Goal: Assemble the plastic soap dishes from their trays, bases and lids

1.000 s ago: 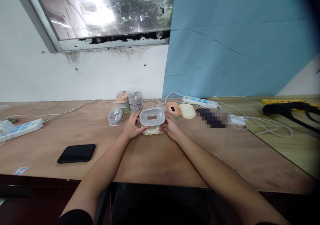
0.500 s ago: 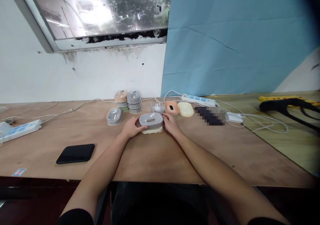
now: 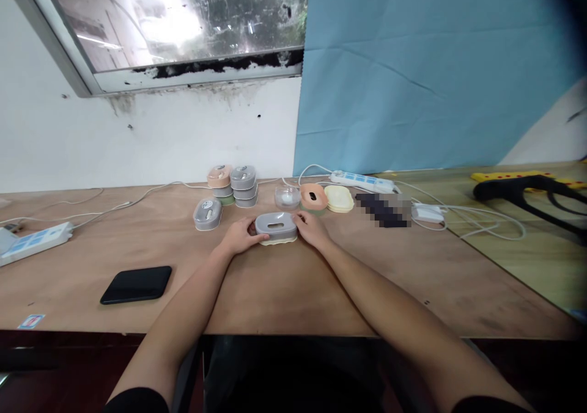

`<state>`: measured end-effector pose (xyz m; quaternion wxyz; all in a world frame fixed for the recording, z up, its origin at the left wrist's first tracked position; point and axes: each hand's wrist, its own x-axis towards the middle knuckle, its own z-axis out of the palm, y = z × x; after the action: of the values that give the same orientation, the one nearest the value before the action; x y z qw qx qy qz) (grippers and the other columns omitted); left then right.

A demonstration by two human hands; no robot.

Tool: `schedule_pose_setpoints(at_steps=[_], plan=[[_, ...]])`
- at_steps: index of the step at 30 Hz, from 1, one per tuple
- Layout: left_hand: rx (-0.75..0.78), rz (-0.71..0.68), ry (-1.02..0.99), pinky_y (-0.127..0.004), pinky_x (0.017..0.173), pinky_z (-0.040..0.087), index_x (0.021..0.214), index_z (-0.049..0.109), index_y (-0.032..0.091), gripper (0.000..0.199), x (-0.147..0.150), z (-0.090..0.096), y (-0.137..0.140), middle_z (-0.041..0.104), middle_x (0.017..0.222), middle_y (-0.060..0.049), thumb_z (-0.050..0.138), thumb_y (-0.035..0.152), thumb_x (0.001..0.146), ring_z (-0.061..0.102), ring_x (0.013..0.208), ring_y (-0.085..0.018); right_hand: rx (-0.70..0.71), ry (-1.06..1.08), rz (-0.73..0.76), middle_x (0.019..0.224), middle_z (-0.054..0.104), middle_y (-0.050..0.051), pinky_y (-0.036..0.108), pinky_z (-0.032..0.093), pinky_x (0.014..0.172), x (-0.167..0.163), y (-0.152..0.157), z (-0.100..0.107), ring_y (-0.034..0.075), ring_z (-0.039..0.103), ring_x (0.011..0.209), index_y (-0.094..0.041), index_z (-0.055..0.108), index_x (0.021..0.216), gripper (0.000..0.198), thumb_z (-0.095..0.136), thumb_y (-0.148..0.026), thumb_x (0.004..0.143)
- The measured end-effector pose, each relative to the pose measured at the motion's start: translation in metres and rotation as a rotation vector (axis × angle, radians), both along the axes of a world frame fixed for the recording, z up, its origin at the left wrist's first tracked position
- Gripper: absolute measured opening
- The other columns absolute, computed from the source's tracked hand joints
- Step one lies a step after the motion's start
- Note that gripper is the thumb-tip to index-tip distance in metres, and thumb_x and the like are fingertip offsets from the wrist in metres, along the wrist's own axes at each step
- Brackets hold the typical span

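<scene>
A grey oval plastic box with a slot in its glossy top sits on a cream scalloped base in front of me. My left hand grips its left end, thumb along the near side. At the opposite end my right hand holds the upper right edge with bent fingers. Just behind are a clear plastic cover, an orange slotted piece and stacked cream bases. To the left stands a similar grey box with a small light item inside.
Stacked orange and grey boxes stand by the wall. A black phone-like slab lies front left. Power strips and white cables run along the back. Far right are a white adapter and a black handled object.
The grey box has come down onto the cream base, hiding more of it. Both hands are still on the box. The whole view has shifted slightly.
</scene>
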<state>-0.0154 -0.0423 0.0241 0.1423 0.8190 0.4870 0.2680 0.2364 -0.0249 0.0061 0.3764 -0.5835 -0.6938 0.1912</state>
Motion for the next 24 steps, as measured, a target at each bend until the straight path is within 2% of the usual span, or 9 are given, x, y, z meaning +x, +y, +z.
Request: schedule_pose_setpoints(at_steps=[5, 9, 11, 13, 15, 20, 22, 24], plan=[[-0.02, -0.02, 0.057, -0.032, 0.076, 0.045, 0.122, 0.059, 0.021, 0.068, -0.003, 0.001, 0.0, 0.067, 0.103, -0.008, 0.062, 0.065, 0.07, 0.061, 0.088, -0.024, -0.018, -0.092, 0.008, 0.085, 0.071, 0.004, 0.026, 0.037, 0.059, 0.0, 0.001, -0.003, 0.018, 0.062, 0.073, -0.021, 0.067, 0.086, 0.03, 0.046, -0.042, 0.089], [-0.015, -0.037, 0.08, -0.036, 0.084, 0.044, 0.126, 0.055, 0.023, 0.073, -0.004, 0.0, 0.001, 0.064, 0.111, -0.009, 0.063, 0.066, 0.068, 0.058, 0.1, -0.028, -0.034, -0.147, 0.013, 0.083, 0.071, 0.003, 0.025, 0.036, 0.058, -0.001, 0.003, -0.005, 0.017, 0.061, 0.072, -0.021, 0.067, 0.084, 0.028, 0.049, -0.042, 0.087], [-0.025, 0.0, 0.058, -0.039, 0.088, 0.043, 0.136, 0.043, 0.021, 0.088, -0.004, -0.004, 0.002, 0.061, 0.117, -0.011, 0.066, 0.067, 0.064, 0.056, 0.105, -0.03, -0.014, -0.131, -0.027, 0.082, 0.07, 0.002, 0.025, 0.037, 0.059, -0.001, 0.005, -0.006, 0.017, 0.061, 0.073, -0.023, 0.067, 0.088, 0.027, 0.049, -0.043, 0.087], [-0.043, 0.029, 0.021, -0.042, 0.092, 0.041, 0.147, 0.022, 0.018, 0.109, -0.002, -0.008, 0.003, 0.057, 0.124, -0.014, 0.068, 0.068, 0.061, 0.054, 0.111, -0.032, 0.027, -0.094, -0.097, 0.082, 0.07, 0.002, 0.026, 0.038, 0.061, -0.001, 0.008, -0.005, 0.018, 0.061, 0.074, -0.023, 0.067, 0.093, 0.028, 0.049, -0.044, 0.087], [-0.048, 0.008, 0.007, -0.044, 0.096, 0.039, 0.149, 0.007, 0.018, 0.119, 0.0, -0.011, 0.003, 0.052, 0.13, -0.015, 0.069, 0.067, 0.06, 0.05, 0.116, -0.033, 0.079, -0.046, -0.158, 0.081, 0.069, 0.003, 0.027, 0.04, 0.064, -0.001, 0.013, -0.005, 0.019, 0.061, 0.076, -0.023, 0.064, 0.101, 0.029, 0.049, -0.043, 0.086], [-0.032, -0.007, 0.067, -0.048, 0.098, 0.036, 0.149, 0.012, 0.018, 0.115, 0.003, -0.012, 0.001, 0.05, 0.134, -0.017, 0.068, 0.068, 0.061, 0.046, 0.122, -0.037, 0.193, 0.022, -0.166, 0.085, 0.067, 0.005, 0.031, 0.044, 0.069, -0.001, 0.03, -0.005, 0.022, 0.061, 0.08, -0.021, 0.05, 0.129, 0.046, 0.048, -0.035, 0.086], [-0.038, -0.008, 0.062, -0.048, 0.099, 0.036, 0.149, 0.013, 0.018, 0.115, 0.003, -0.011, 0.001, 0.048, 0.136, -0.017, 0.069, 0.067, 0.061, 0.046, 0.123, -0.037, 0.174, 0.025, -0.126, 0.084, 0.067, 0.005, 0.032, 0.045, 0.069, -0.001, 0.037, -0.008, 0.021, 0.06, 0.078, -0.021, 0.047, 0.132, 0.049, 0.049, -0.033, 0.085], [-0.043, -0.015, 0.052, -0.047, 0.099, 0.036, 0.149, 0.012, 0.018, 0.116, 0.002, -0.01, 0.001, 0.047, 0.137, -0.018, 0.069, 0.067, 0.061, 0.045, 0.123, -0.037, 0.138, 0.031, -0.073, 0.084, 0.066, 0.004, 0.031, 0.045, 0.068, 0.0, 0.042, -0.011, 0.02, 0.06, 0.074, -0.021, 0.052, 0.127, 0.045, 0.05, -0.032, 0.084]])
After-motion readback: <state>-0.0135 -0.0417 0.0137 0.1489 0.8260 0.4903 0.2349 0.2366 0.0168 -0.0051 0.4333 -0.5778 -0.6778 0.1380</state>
